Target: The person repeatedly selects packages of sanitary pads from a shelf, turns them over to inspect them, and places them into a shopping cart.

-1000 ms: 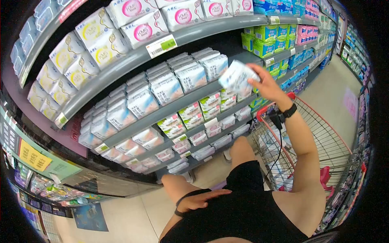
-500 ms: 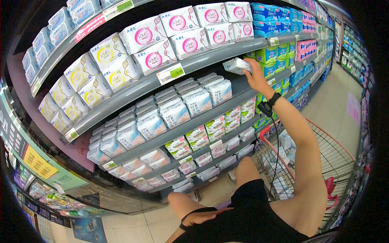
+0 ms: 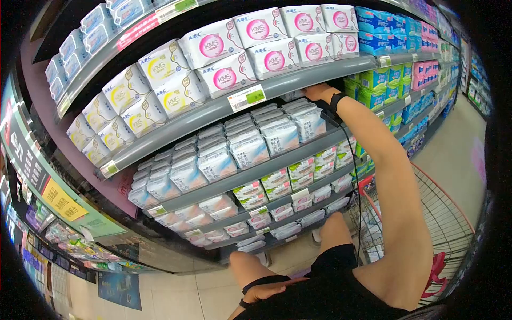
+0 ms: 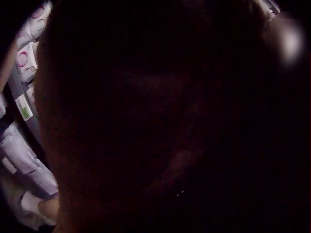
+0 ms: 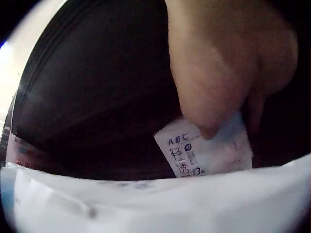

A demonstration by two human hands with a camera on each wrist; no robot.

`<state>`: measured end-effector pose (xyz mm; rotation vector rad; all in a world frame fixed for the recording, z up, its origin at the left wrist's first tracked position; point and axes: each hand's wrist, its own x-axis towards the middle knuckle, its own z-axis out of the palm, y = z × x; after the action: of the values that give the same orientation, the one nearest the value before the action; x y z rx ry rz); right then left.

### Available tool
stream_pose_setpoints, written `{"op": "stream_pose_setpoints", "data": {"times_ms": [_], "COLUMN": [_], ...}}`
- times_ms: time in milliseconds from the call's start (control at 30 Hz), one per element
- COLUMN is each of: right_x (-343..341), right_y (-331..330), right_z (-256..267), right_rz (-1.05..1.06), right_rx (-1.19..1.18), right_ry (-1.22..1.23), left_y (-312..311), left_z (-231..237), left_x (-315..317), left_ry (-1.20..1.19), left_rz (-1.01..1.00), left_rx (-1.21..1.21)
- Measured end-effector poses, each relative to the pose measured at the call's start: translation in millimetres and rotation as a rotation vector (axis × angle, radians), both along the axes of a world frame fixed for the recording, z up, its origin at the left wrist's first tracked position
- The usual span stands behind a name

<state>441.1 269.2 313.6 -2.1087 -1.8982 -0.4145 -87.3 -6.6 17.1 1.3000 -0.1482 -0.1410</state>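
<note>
My right hand (image 3: 320, 93) reaches in under the upper shelf, behind the front row of white ABC sanitary pad packs (image 3: 312, 121). In the right wrist view it pinches a white and pale-blue sanitary pad pack (image 5: 214, 155) from above, deep in the dark shelf space. The pack's lower part is hidden behind a white pack (image 5: 146, 204) in the foreground. My left hand (image 3: 269, 290) rests on the black clothing at my lap, fingers extended and holding nothing. Dark, close surfaces fill most of the left wrist view.
Pink-marked KMS packs (image 3: 261, 29) line the upper shelf (image 3: 298, 80), whose edge passes just above my right wrist. Green packs (image 3: 373, 88) stand to the right. A wire shopping cart (image 3: 445, 218) is beside me. A black cable (image 3: 358, 202) hangs from the right wrist.
The right hand has carried the pack from in front of the shelf, up and then inward under the upper shelf. The left hand stays at the lap.
</note>
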Motion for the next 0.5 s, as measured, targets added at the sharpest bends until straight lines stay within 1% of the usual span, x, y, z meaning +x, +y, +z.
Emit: {"op": "stream_pose_setpoints", "data": {"times_ms": [67,100,200,300,367,467,500], "right_x": [-3,-5,-3,15,-1,-26,-25], "right_y": [14,18,28,46,22,-1,3], "right_z": [-6,-9,-14,-27,-17,2,0], "right_rz": [0.052,0.017,0.013,0.063,0.104,0.112,0.138], "right_rx": [-0.013,-0.106,-0.226,-0.223,-0.202,-0.253,-0.240], "right_ry": [0.066,0.092,0.105,0.087,0.132,0.120,0.057], "left_y": [-3,-4,-6,-6,-5,-3,-2], "left_z": [6,7,13,17,19,12,6], "left_x": [-2,-3,-1,2,2,5,7], "left_ry": [0.013,0.017,0.028,0.038,0.037,0.019,0.009], "left_rz": [0.027,0.042,0.059,0.067,0.062,0.043,0.035], "left_rx": [-0.006,-0.005,-0.015,-0.041,-0.017,0.003,0.006]}}
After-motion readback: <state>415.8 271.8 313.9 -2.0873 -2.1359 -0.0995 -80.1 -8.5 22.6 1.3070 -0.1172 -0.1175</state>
